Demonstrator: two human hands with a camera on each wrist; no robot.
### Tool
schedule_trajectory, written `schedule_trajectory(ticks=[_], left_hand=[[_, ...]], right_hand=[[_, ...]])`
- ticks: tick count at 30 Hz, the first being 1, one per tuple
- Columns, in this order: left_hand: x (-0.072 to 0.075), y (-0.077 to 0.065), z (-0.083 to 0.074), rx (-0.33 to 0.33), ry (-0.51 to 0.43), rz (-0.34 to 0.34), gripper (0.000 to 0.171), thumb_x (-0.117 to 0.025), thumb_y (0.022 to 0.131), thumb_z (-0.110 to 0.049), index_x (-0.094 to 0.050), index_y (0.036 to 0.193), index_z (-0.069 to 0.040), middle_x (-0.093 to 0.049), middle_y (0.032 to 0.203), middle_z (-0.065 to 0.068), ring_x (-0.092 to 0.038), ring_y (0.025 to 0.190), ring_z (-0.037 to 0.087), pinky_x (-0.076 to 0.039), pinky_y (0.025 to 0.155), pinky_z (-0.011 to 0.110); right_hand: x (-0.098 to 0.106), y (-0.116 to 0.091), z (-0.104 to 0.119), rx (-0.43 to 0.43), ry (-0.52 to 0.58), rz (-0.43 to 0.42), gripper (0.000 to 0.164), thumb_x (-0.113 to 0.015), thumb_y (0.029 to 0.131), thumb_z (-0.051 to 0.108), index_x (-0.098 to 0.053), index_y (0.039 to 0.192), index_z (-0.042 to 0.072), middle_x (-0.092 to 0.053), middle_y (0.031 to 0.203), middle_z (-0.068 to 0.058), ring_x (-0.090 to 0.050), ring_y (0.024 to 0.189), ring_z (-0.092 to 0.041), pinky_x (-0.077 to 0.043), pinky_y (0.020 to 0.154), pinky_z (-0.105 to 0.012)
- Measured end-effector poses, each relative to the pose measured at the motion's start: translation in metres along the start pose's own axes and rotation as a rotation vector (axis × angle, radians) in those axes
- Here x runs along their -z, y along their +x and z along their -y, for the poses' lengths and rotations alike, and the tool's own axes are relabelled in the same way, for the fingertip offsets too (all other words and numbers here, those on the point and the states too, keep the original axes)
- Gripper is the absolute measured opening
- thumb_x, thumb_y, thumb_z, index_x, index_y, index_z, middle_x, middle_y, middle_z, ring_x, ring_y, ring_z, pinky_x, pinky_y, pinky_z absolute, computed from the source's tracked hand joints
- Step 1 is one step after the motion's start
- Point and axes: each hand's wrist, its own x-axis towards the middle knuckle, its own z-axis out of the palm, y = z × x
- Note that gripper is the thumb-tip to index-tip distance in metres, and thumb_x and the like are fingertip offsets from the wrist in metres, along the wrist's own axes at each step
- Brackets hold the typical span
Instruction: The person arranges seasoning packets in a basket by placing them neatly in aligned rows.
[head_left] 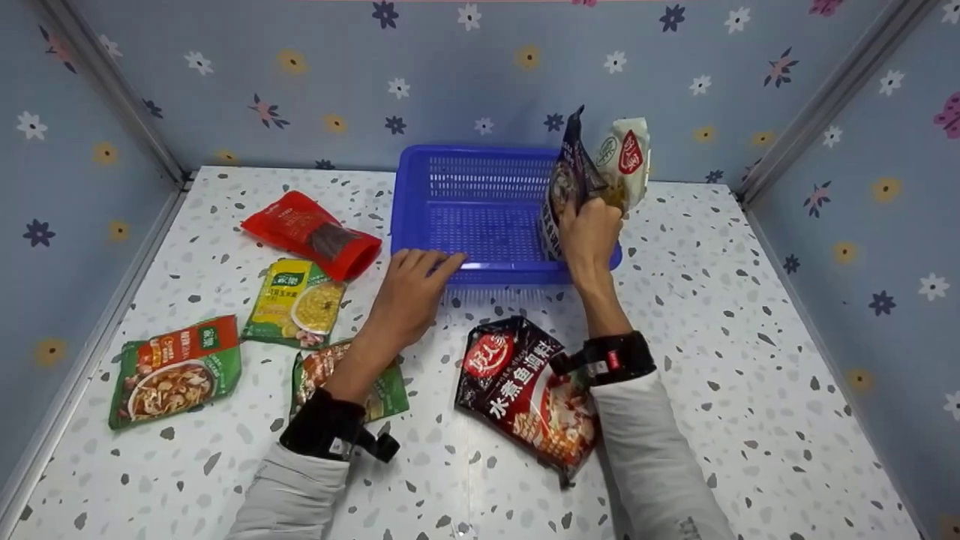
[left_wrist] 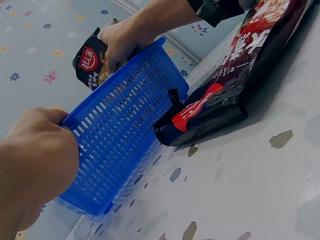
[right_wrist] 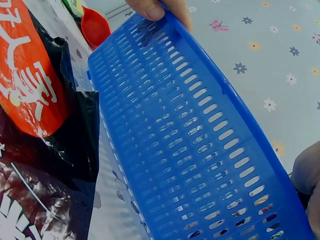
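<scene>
My left hand (head_left: 411,296) grips the near left rim of a blue plastic basket (head_left: 510,267), thumb outside the wall in the right wrist view. At the basket's right end, my right hand (head_left: 591,236) pinches a dark seasoning packet (head_left: 568,169) that stands upright inside. Right beside it a white packet (head_left: 634,161) with a red logo also stands up, its lower part hidden by the hand. Just in front of the basket lies a black and red fish seasoning packet (head_left: 529,390), partly under my right wrist.
Left of the basket lie a red pouch (head_left: 311,234), a yellow soup packet (head_left: 296,304) and a green and red soup packet (head_left: 178,371). Another green packet (head_left: 386,394) is partly covered by my left forearm. Flowered panels (head_left: 480,75) enclose the speckled table (head_left: 750,360).
</scene>
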Motion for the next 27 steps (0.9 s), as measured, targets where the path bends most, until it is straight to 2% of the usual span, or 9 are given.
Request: schedule_trajectory(ticks=[8, 13, 19, 23, 27], left_hand=[[0.0, 0.001, -0.001, -0.001, -0.01, 0.001, 0.054, -0.065, 0.107, -0.002, -0.061, 0.158, -0.019, -0.074, 0.14, 0.013, -0.068, 0.128, 0.038, -0.05, 0.113, 0.055], [0.0, 0.001, 0.0, -0.002, -0.006, 0.003, 0.054, -0.064, 0.107, -0.002, -0.06, 0.158, -0.019, -0.074, 0.14, 0.013, -0.068, 0.127, 0.037, -0.05, 0.113, 0.054], [-0.001, 0.0, 0.0, 0.003, -0.008, 0.004, 0.053, -0.065, 0.108, -0.003, -0.06, 0.158, -0.019, -0.074, 0.14, 0.013, -0.068, 0.128, 0.038, -0.05, 0.115, 0.055], [-0.001, -0.001, -0.001, 0.001, 0.003, 0.003, 0.052, -0.066, 0.108, -0.004, -0.061, 0.158, -0.019, -0.074, 0.14, 0.013, -0.068, 0.128, 0.038, -0.05, 0.114, 0.055], [-0.001, 0.0, -0.001, 0.006, 0.015, 0.005, 0.053, -0.066, 0.107, -0.003, -0.062, 0.157, -0.019, -0.075, 0.14, 0.013, -0.069, 0.128, 0.038, -0.049, 0.114, 0.055]], right_hand=[[0.001, 0.001, 0.004, 0.016, -0.042, -0.007, 0.04, -0.068, 0.109, 0.021, -0.081, 0.094, -0.014, -0.077, 0.096, -0.043, -0.082, 0.094, -0.057, -0.064, 0.077, -0.068], [-0.005, 0.004, -0.003, 0.016, -0.083, -0.006, 0.039, -0.071, 0.107, 0.023, -0.081, 0.099, -0.014, -0.078, 0.098, -0.044, -0.081, 0.096, -0.058, -0.065, 0.08, -0.068], [0.006, -0.002, 0.01, -0.014, -0.048, 0.012, 0.042, -0.07, 0.108, 0.022, -0.08, 0.106, -0.018, -0.076, 0.103, -0.047, -0.079, 0.101, -0.062, -0.063, 0.086, -0.071], [0.011, -0.005, 0.016, 0.021, -0.081, 0.004, 0.043, -0.065, 0.11, 0.02, -0.079, 0.098, -0.018, -0.076, 0.098, -0.046, -0.08, 0.096, -0.061, -0.064, 0.082, -0.069], [0.003, -0.003, 0.009, 0.031, -0.06, 0.002, 0.041, -0.064, 0.109, 0.019, -0.077, 0.088, -0.013, -0.076, 0.093, -0.044, -0.081, 0.091, -0.058, -0.064, 0.077, -0.068]])
